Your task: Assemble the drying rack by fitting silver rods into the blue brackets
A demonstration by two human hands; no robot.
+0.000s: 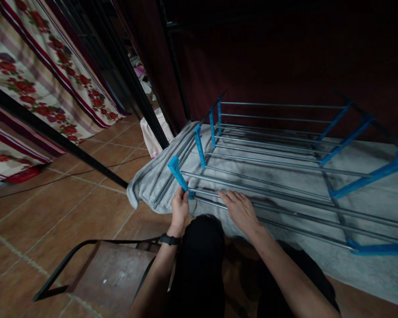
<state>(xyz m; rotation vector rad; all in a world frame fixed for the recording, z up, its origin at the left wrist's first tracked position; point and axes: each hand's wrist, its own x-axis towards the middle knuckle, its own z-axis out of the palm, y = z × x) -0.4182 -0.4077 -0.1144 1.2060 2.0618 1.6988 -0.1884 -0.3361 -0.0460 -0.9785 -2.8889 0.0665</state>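
Observation:
A metal rack (272, 165), with grey rods and blue plastic brackets, lies on a grey blanket in front of me. My left hand (180, 206) is closed at the rack's near left corner, fingers and thumb pinching the lower end of a blue bracket (177, 173) where the rods meet it. Farther right, my right hand (240, 211) has its fingers bent over the near metal rod (208, 193). Its thumb is hidden. More blue brackets (200, 145) stand along the left side, and others (354, 181) slant at the right.
The grey blanket (378, 274) lies beneath the rack. A brown-seated chair (112, 269) stands at lower left on the tiled floor (82, 207). A black pole (69, 145) slants across the left, before a floral curtain (36, 75). Dark panels (285, 53) rise behind the rack.

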